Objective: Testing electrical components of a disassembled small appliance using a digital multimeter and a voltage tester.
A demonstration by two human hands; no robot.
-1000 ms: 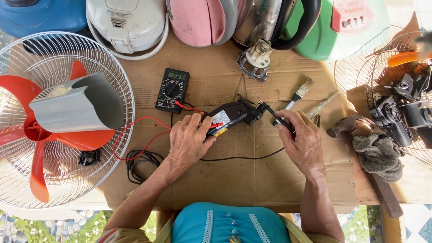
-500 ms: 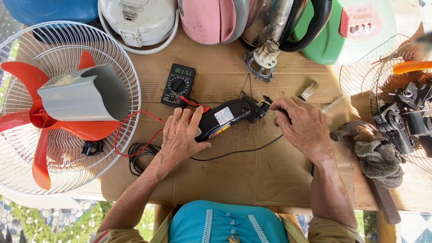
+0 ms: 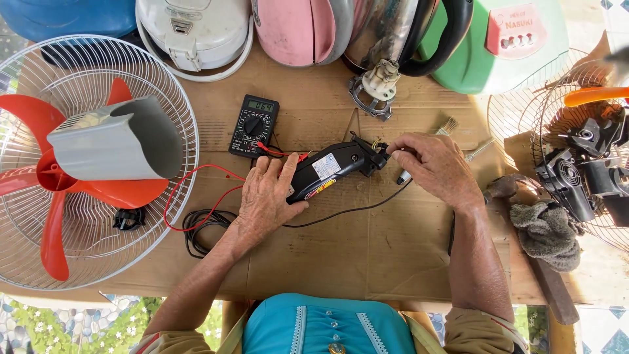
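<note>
At the bottom centre of the frame sits the person's turquoise shirt, with both forearms reaching up onto a cardboard sheet that covers the table; a coiled black cable lies just left of the left wrist, and a grey rag lies at the right edge beside a hammer.

In the middle of the frame the left hand lies flat, fingers extended, pressing on the rear end of a black handheld appliance that rests slantwise on the cardboard; the right hand is curled over the appliance's front end, its fingertips pinched around a probe whose tip is hidden, so how firmly it grips cannot be told.

Just above the left hand a black multimeter lies on the cardboard, its red lead looping down and left; a small brush shows above the right hand.

The left of the frame holds a fan with red blades in a white wire cage; along the top stand a white rice cooker, a pink appliance, a steel kettle and a green appliance; black fan motors crowd the right edge.
</note>
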